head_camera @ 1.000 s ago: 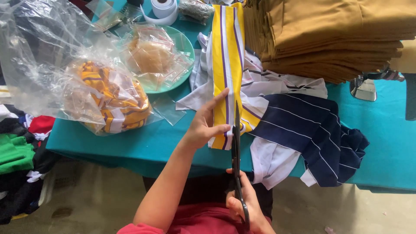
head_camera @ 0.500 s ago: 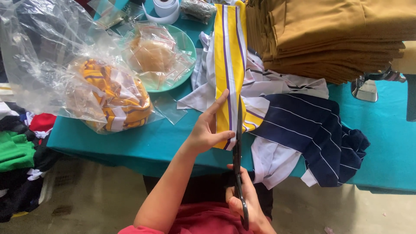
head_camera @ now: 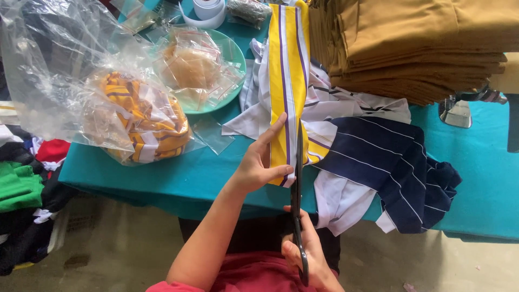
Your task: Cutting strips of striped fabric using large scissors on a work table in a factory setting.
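Fingers (head_camera: 278,130) of your left hand (head_camera: 257,167) are pinched around the lower end of a yellow, white and purple striped fabric strip (head_camera: 286,81), thumb over its cut edge. That strip runs up the middle of the teal desk (head_camera: 162,178).

Far left, a crumpled clear plastic bag (head_camera: 65,70) holds more yellow striped pieces (head_camera: 143,121). It overhangs the desk edge, so a nudge from your left elbow could tip it onto the floor. Beside it, a green plate (head_camera: 235,54) carries small clear packets.

At centre, your right hand (head_camera: 311,259) is closed through the handles of long black scissors (head_camera: 296,194). Their blades lie along the strip's right edge, seemingly almost closed, though the angle makes this hard to judge. The blade passes right beside your left thumb, and a quick snip could nick it. If the pinch slackens, the strip could twist and the cut wander off the stripe.

To the right, white cloth and a navy striped garment (head_camera: 394,173) lie under and beside the strip. A deep bite could catch them. Farther right, a tall stack of tan folded fabric (head_camera: 421,48) stands near the back.
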